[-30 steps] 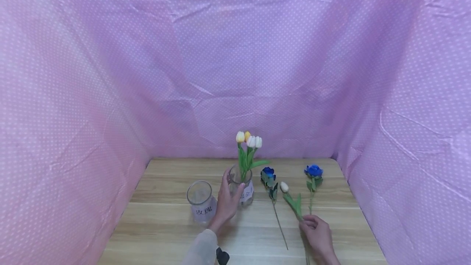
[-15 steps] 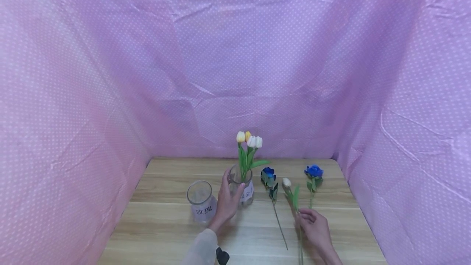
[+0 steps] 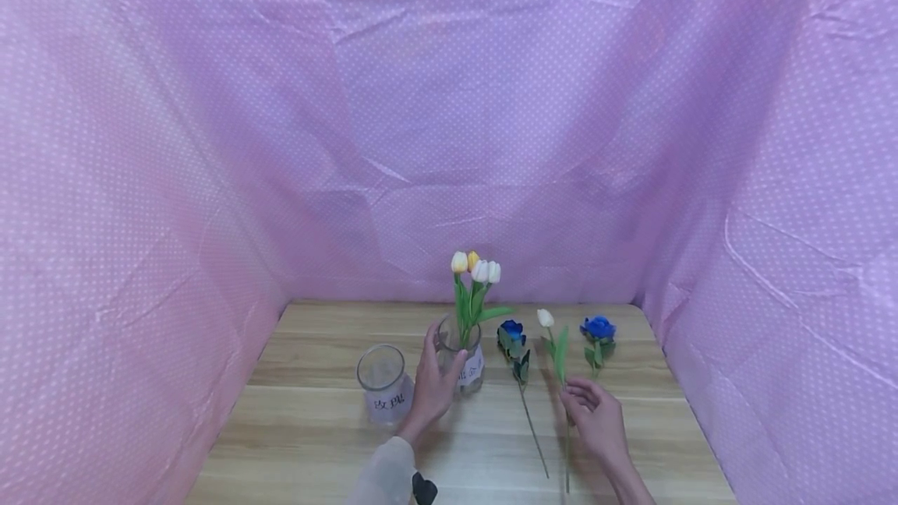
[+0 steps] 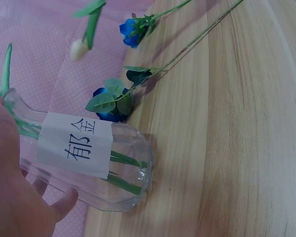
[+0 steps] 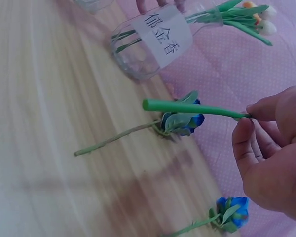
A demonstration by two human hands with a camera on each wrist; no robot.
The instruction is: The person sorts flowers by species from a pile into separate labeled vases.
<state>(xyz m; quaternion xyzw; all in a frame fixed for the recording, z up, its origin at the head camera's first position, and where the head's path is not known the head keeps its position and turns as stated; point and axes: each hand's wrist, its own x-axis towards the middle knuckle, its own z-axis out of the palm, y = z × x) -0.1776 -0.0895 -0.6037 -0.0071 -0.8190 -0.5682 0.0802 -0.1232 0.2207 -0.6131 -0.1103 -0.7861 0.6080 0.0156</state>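
My left hand (image 3: pixel 436 386) grips a clear glass vase (image 3: pixel 471 371) around its side near the neck. White and yellow tulips (image 3: pixel 480 271) stand in it, their green stems showing through the glass in the left wrist view. A white paper label (image 4: pixel 75 144) with handwritten characters is stuck on the vase. Between thumb and fingertips, my right hand (image 3: pixel 598 418) pinches the green stem (image 5: pixel 187 107) of a single white tulip (image 3: pixel 546 319). This tulip is held above the table, right of the vase, its bloom pointing away from me.
A second glass vase (image 3: pixel 382 380) with a label stands left of my left hand. Two blue roses lie on the wooden table (image 3: pixel 295 435): one rose (image 3: pixel 512 331) between the hands, another rose (image 3: pixel 599 327) at the far right. Pink dotted cloth (image 3: pixel 449 139) walls the back and sides.
My right hand has moved left and away from me, carrying the white tulip, which now stands more upright in the head view. My left hand and its vase have stayed put.
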